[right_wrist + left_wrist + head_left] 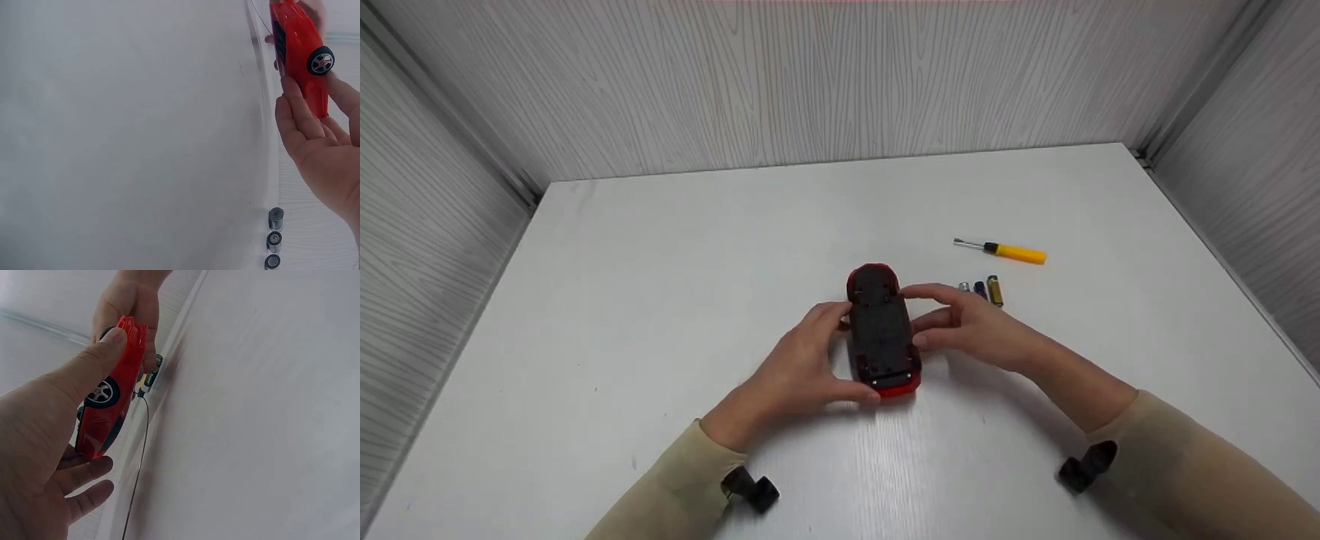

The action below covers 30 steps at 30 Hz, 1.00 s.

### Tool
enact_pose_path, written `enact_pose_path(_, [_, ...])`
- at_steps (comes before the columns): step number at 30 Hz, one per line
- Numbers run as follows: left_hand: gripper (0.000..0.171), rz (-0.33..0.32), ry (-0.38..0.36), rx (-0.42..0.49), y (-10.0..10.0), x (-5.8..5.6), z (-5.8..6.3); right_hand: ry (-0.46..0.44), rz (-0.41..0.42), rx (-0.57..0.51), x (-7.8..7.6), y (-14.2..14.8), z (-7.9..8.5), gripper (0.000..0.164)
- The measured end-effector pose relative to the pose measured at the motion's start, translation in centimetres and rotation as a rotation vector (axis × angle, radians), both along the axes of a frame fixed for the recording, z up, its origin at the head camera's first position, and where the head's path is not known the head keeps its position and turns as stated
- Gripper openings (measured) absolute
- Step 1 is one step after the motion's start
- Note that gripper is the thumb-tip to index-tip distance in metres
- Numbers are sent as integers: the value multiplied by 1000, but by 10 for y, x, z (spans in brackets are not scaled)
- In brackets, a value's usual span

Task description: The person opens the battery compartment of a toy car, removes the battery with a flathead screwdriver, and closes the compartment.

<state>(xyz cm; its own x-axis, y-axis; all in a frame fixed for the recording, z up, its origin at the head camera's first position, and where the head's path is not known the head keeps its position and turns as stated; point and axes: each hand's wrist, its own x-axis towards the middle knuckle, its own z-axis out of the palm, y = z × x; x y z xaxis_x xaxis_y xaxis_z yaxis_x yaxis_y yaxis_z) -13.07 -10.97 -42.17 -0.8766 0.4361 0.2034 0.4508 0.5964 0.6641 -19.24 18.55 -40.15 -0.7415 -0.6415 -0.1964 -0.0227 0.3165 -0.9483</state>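
A red toy car (882, 330) lies upside down between my two hands, its black underside facing up. My left hand (802, 367) grips it from the left, thumb at the near red end and fingers along the side. From the right, my right hand (975, 330) holds it with thumb and fingers at its edge. The right wrist view shows right fingertips (292, 107) under the car's body, beside a black wheel (321, 61) with silver spokes. In the left wrist view, a thin dark wire (140, 461) trails below the car.
Beyond my right hand, three small batteries (995, 290) lie side by side on the white table (660, 247). Farther back is a screwdriver (1018, 253) with a yellow handle. Pale wood-grain panels (810, 82) stand along the back and sides.
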Motion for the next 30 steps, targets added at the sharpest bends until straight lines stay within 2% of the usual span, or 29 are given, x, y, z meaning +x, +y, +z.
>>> enact_pose_path(9, [115, -15, -27, 55, 1, 2, 4, -2, -3, -20, 0, 0, 3, 74])
enact_pose_path(16, [112, -27, -3, 82, 1, 1, 4, 5, -6, -29, 0, 0, 5, 68])
enact_pose_path(30, [108, -61, 48, 116, 1, 1, 4, -27, -13, -71, 1, -1, 6, 74])
